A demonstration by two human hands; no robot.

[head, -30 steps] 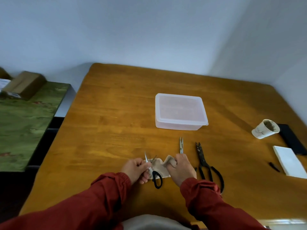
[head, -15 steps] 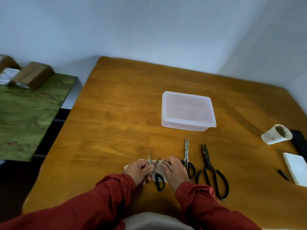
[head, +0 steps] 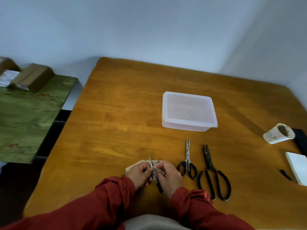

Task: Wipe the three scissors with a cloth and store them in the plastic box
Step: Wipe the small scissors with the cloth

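Note:
Near the table's front edge my left hand [head: 140, 174] holds a small pair of black-handled scissors [head: 159, 186], blades open and pointing away from me. My right hand [head: 169, 175] pinches a beige cloth [head: 132, 166] against one blade. To the right lie a second pair of scissors [head: 187, 161] with black handles and, beside it, a large dark pair [head: 213, 173]. The translucent plastic box [head: 188, 111] stands further back with its lid on.
A paper cup [head: 278, 133] lies tipped at the right, with a black flat object [head: 300, 140] behind it, a white pad [head: 297, 168] and a small black piece [head: 285, 174]. A green-covered surface [head: 28, 117] with cardboard boxes stands left of the wooden table [head: 116, 123].
My right hand has moved left off the second scissors' handles, which now lie uncovered, and has gathered the cloth onto the blade between both hands. The view has shifted slightly.

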